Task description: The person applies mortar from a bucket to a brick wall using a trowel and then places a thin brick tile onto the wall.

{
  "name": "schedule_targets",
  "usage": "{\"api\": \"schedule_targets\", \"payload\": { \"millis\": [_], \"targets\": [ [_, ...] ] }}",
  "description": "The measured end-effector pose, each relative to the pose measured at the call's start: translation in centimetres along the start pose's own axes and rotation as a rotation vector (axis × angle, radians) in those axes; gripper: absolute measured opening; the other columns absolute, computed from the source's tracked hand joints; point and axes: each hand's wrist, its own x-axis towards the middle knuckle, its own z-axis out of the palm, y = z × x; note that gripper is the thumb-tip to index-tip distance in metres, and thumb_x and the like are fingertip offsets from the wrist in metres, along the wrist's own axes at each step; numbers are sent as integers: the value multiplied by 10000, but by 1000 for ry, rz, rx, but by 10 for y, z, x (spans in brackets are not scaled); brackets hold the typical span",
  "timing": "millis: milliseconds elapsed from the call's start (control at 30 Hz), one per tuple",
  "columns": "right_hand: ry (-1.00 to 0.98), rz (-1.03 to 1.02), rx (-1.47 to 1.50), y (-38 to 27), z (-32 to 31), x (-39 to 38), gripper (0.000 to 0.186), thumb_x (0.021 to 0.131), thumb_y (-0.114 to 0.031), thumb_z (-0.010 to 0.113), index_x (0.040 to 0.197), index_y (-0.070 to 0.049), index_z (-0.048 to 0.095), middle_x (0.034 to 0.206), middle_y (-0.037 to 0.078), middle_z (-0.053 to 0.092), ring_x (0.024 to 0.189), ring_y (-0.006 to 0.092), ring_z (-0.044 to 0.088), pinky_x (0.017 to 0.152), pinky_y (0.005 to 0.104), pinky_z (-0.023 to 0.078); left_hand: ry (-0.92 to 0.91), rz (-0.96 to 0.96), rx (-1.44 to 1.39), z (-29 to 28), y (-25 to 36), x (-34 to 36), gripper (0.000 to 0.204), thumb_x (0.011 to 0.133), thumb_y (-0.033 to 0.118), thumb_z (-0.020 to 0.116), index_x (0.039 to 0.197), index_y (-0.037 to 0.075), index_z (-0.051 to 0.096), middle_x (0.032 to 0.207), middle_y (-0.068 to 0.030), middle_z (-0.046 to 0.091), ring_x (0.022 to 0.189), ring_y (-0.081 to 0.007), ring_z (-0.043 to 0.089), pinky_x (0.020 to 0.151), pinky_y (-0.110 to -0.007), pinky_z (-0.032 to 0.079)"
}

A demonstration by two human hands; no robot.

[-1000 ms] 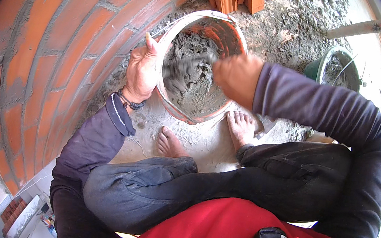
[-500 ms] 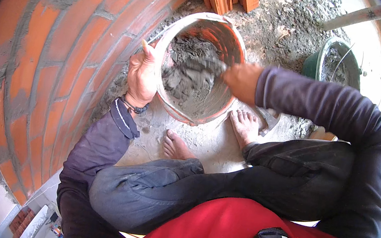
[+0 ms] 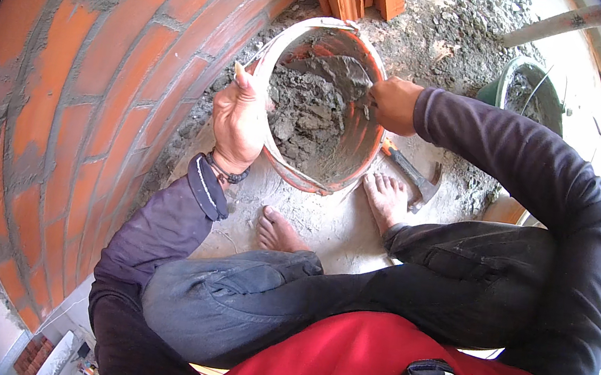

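The view comes from the left one of two fisheye cameras worn side by side on the person's head, facing steeply down past their own body. The red shirt [image 3: 384, 358] fills the bottom edge, closest to the lens; the dark trousers [image 3: 348, 289] come next, and the mortar bucket [image 3: 287, 36] sits farther off, above centre, seen into from above. Both the left hand [image 3: 239, 126] and the right hand [image 3: 396, 105] fall well inside the circular picture. The wide lens bows the brick wall [image 3: 104, 93] along the left, and black surrounds fill the corners.
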Motion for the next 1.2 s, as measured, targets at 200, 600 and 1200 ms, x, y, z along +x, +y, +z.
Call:
{"api": "schedule_targets", "payload": {
  "millis": [200, 600, 1200],
  "targets": [
    [-172, -241, 123, -31, 11, -10, 210, 757, -131, 599, 872, 32, 667, 829, 270, 668, 849, 423, 678, 774, 480, 546, 91, 279, 100, 3, -1, 3, 543, 1093, 393, 326, 1283, -30, 608, 902, -54, 665, 767, -140, 562, 702, -314, 452],
    [340, -289, -121, -5, 0, -73, 245, 907, -214, 594, 1051, -16, 570, 788, 151, 627, 640, 364, 649, 608, 465, 538, 152, 247, -13, 21, 1, 6, 527, 1086, 351, 375, 1251, -98, 596, 1076, -123, 678, 1004, -176, 595, 918, -327, 444],
    [225, -24, 83, -29, -50, -78, 377, 1013, -318, 442, 902, -4, 620, 733, 219, 667, 718, 383, 686, 660, 474, 553, 169, 242, -32, 17, 2, 6, 460, 1070, 327, 437, 1152, -80, 637, 951, -80, 665, 861, -125, 562, 771, -296, 445]
  ]
}}
